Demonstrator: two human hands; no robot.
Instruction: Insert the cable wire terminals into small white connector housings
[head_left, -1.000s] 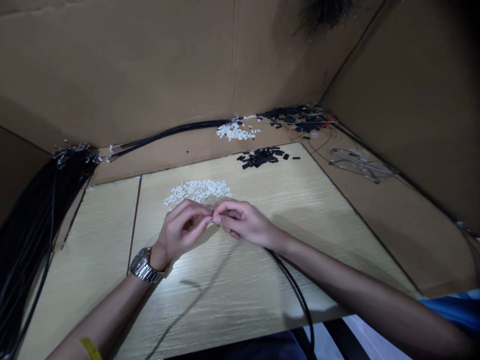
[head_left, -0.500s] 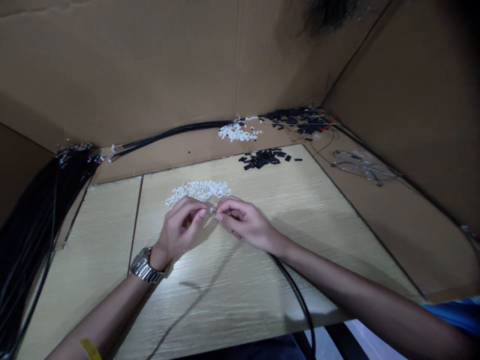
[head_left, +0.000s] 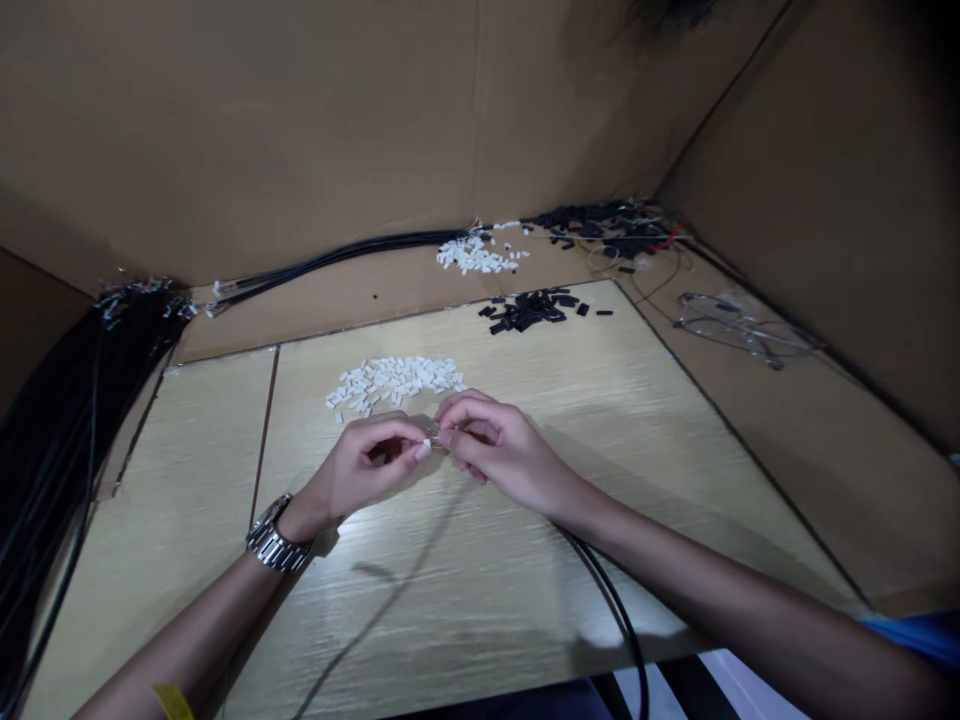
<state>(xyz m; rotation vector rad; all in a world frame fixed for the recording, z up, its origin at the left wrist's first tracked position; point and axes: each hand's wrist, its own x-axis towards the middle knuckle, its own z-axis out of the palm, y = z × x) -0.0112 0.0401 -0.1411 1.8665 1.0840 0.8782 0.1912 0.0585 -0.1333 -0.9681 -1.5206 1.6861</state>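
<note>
My left hand point(head_left: 379, 458), with a metal watch on the wrist, pinches a small white connector point(head_left: 427, 443) between thumb and forefinger. Against it, my right hand point(head_left: 495, 440) has its fingers closed on the thin wire ends of a black cable point(head_left: 619, 610). The cable runs from under my right wrist down over the table's front edge. The two fingertips almost meet, so how far the wires sit in the connector cannot be made out. Just beyond my hands lies a pile of white connectors point(head_left: 397, 378) on the wooden table.
Small black pieces point(head_left: 534, 310) lie behind, with a second white heap point(head_left: 480, 255) on the cardboard ledge. A thick bundle of black cables point(head_left: 82, 400) fills the left side. Cardboard walls point(head_left: 337, 130) enclose the table. Loose clear-looking strands point(head_left: 742, 325) lie at right.
Both hands have shifted slightly down in the view, the camera having tilted a little. The white connector now shows at my left fingertips, close against the right fingertips.
</note>
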